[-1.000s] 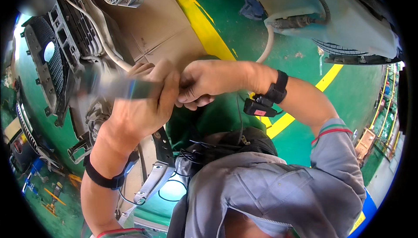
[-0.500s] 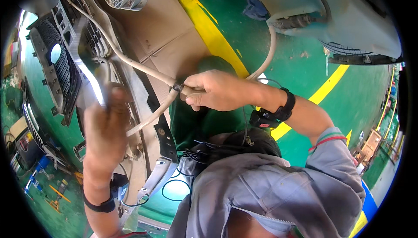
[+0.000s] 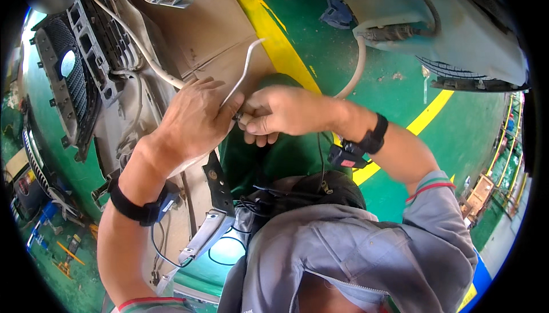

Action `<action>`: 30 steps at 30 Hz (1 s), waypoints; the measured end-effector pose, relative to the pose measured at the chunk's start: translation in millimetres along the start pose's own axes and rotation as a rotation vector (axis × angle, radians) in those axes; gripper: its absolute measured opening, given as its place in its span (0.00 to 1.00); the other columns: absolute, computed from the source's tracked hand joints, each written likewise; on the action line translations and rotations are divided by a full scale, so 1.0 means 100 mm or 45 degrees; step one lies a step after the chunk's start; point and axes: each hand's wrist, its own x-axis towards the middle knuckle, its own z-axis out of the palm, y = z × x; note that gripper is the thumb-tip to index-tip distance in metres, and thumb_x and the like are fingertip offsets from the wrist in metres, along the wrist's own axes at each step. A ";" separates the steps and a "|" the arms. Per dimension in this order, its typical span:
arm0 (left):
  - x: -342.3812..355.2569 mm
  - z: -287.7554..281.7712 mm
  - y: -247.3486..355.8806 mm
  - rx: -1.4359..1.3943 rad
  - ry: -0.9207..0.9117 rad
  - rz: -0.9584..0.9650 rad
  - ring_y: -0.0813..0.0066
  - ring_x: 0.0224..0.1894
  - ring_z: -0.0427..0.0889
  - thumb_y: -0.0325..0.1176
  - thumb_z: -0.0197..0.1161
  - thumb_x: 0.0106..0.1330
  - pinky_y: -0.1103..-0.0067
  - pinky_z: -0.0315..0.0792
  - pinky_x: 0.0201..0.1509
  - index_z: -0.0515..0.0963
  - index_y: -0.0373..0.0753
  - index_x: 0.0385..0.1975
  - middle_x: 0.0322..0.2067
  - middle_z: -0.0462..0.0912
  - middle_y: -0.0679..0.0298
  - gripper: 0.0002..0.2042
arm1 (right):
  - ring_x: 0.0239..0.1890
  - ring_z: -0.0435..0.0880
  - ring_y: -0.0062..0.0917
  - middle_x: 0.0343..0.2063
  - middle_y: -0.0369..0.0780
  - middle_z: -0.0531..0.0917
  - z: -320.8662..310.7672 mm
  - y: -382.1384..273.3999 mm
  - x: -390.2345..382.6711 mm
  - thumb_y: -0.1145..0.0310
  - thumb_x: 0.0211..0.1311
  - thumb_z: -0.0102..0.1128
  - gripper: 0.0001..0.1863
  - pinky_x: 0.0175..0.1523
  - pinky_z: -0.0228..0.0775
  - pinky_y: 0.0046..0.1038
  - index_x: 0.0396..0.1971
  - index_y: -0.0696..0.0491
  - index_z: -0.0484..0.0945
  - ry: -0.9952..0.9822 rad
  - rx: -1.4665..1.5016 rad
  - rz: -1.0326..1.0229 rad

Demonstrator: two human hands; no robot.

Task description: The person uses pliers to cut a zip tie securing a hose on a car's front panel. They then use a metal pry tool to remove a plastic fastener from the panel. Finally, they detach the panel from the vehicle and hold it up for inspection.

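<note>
My right hand (image 3: 280,110) is closed around a beige hose end (image 3: 245,119) with a dark joint beside the fingertips. Close against it, my left hand (image 3: 197,113) pinches a thin, pale bent strip (image 3: 247,70) whose free end sticks up past the thumb; its exact kind cannot be told. The beige hose (image 3: 154,64) runs from the upper left and passes under my left hand, which hides part of it and of the joint. Another hose length (image 3: 355,72) curves from behind my right wrist up to a translucent tank (image 3: 437,44).
A large bumper cover (image 3: 154,158) lies along my left, beside black grille parts (image 3: 71,78). Brown cardboard (image 3: 211,32) covers the floor ahead. The green floor (image 3: 394,67) carries yellow lines (image 3: 429,113). Tools (image 3: 71,256) lie at the lower left; shelving stands at the far right.
My left hand has swung right and up with the pale strip, from beside the bumper cover to the hose joint. My right hand stays closed at almost the same spot.
</note>
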 end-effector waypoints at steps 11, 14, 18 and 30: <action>0.13 -0.01 -0.03 0.119 0.093 0.073 0.45 0.27 0.79 0.35 0.64 0.60 0.60 0.72 0.30 0.81 0.39 0.20 0.21 0.80 0.50 0.09 | 0.19 0.60 0.11 0.19 0.28 0.66 -0.11 -0.14 0.10 0.62 0.81 0.48 0.15 0.24 0.54 0.17 0.33 0.55 0.74 -0.316 0.252 0.269; 0.12 0.03 0.00 0.055 0.071 -0.017 0.46 0.25 0.79 0.36 0.66 0.55 0.61 0.73 0.29 0.82 0.42 0.21 0.19 0.80 0.52 0.06 | 0.23 0.75 0.27 0.20 0.39 0.76 0.05 -0.01 0.00 0.65 0.75 0.54 0.16 0.33 0.69 0.31 0.28 0.59 0.76 0.025 -0.387 -0.246; 0.14 0.05 0.01 0.035 0.068 -0.047 0.46 0.25 0.79 0.37 0.66 0.53 0.62 0.73 0.28 0.82 0.42 0.20 0.19 0.80 0.53 0.07 | 0.32 0.84 0.52 0.27 0.52 0.84 0.24 0.09 -0.05 0.72 0.66 0.60 0.08 0.38 0.75 0.42 0.34 0.62 0.80 0.445 -0.634 -0.446; -0.07 0.10 0.07 0.134 0.297 0.033 0.51 0.21 0.78 0.35 0.67 0.58 0.65 0.71 0.25 0.76 0.41 0.15 0.17 0.78 0.57 0.12 | 0.22 0.84 0.47 0.21 0.49 0.83 0.48 0.05 -0.12 0.67 0.65 0.60 0.10 0.29 0.77 0.43 0.31 0.59 0.75 0.717 -1.197 -0.517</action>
